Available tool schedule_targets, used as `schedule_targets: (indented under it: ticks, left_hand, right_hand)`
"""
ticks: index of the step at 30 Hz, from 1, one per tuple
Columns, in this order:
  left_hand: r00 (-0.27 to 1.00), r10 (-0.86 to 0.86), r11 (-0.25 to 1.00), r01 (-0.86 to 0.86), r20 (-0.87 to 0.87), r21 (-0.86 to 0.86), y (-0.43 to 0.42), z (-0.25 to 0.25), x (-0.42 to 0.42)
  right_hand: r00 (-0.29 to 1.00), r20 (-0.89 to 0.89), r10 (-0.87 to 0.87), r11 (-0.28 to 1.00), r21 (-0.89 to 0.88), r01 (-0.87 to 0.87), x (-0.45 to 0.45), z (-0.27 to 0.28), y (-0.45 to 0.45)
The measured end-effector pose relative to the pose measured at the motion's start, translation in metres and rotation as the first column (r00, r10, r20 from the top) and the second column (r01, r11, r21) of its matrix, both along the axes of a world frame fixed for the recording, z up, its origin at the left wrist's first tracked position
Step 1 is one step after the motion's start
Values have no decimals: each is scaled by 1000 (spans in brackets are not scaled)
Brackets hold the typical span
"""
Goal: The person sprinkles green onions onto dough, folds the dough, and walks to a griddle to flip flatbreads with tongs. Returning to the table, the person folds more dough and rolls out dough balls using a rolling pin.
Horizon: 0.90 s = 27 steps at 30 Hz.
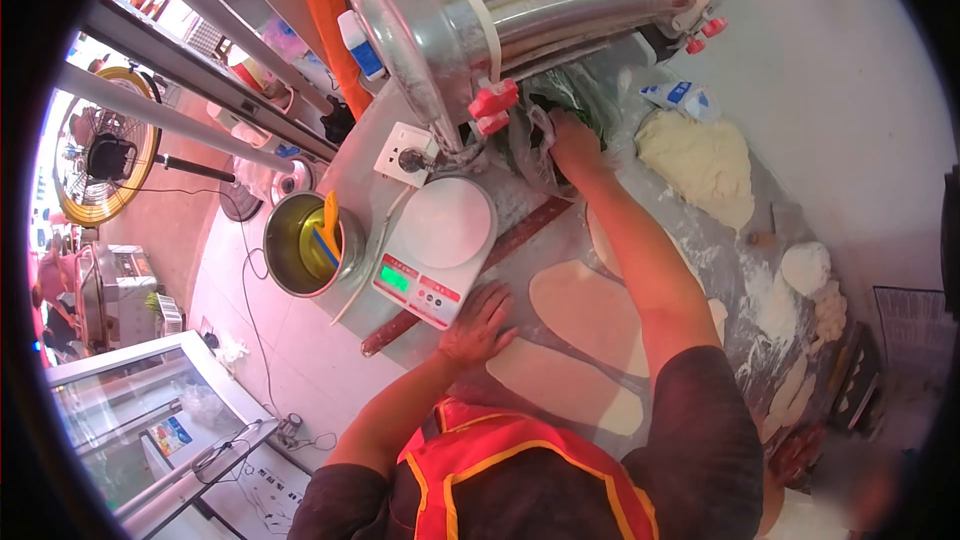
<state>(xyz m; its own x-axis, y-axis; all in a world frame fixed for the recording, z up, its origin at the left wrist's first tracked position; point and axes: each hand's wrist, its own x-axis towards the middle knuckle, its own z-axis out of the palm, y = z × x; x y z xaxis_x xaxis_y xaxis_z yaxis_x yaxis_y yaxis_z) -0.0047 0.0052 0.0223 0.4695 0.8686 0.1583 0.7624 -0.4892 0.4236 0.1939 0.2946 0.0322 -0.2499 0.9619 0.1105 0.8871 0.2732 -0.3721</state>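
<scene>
My right hand (577,150) is at the crumpled clear plastic bag (537,150), on the far part of the floured worktop (358,165), below the metal rolling machine (420,35). The bag looks thin and loosely gathered, its folds catching the light, with dark green showing through beside it. The fingers go in among the folds, so I cannot tell whether they pinch the plastic.

Around that hand I have a tight pocket: the machine's red knobs (493,105) sit just left, its rollers hang on the far side, and a big lump of dough (695,165) lies to the right, near a blue-and-white packet (682,98). A dark red strip (528,232) crosses the worktop on the near side, running under the white scale (425,290), whose display glows green.

My right forearm reaches far over the flattened dough pieces (565,385), which partly overlap its line. My left hand (480,325) lies palm down at the scale's near right corner, fingers extended and slightly spread, holding nothing. Left of the scale stand a white socket block (403,155) and a metal pot (275,250) with an orange-handled tool (330,220) in yellow liquid.
</scene>
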Motion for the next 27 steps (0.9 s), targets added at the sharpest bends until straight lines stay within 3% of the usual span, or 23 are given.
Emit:
schedule_targets:
  ticks: [2, 5, 8, 11, 14, 17, 20, 23, 26, 27]
  left_hand:
    - [1000, 2, 1000, -2, 3, 4, -2, -4, 1]
    - [997, -31, 999, 33, 76, -27, 1, -1, 2]
    - [996, -21, 999, 24, 85, -34, -1, -3, 2]
    - [999, -27, 1000, 27, 39, -10, -2, -2, 3]
    - [998, -58, 996, 59, 22, -70, 1, -6, 1]
    - [995, -64, 997, 67, 72, -31, 1, -9, 1]
    - [997, -61, 996, 64, 48, -66, 2, -5, 2]
    - [997, -60, 998, 61, 56, -27, 2, -8, 3]
    - [997, -63, 998, 64, 52, -17, 1, -7, 3]
    - [997, -62, 998, 62, 44, -18, 2, -6, 3]
  right_hand:
    - [998, -56, 16, 1000, -4, -16, 11, -12, 6]
    - [875, -474, -101, 994, -22, 102, 23, 12, 2]
    - [558, -636, -532, 817, -559, 141, 28, 46, -14]
    - [477, -692, -542, 798, -601, 33, 51, 65, -36]
    - [492, -742, -454, 867, -495, 54, 76, 86, -82]
    - [743, -537, -400, 887, -432, 166, 106, 74, -130]
    - [966, -253, -58, 988, 126, 92, 128, 15, -160]
    - [992, -105, -64, 981, 175, 82, 125, 1, -171]
    - [993, -71, -93, 973, 206, 106, 128, -6, -169]
    - [960, -222, -172, 973, 117, 201, 129, -6, -168]
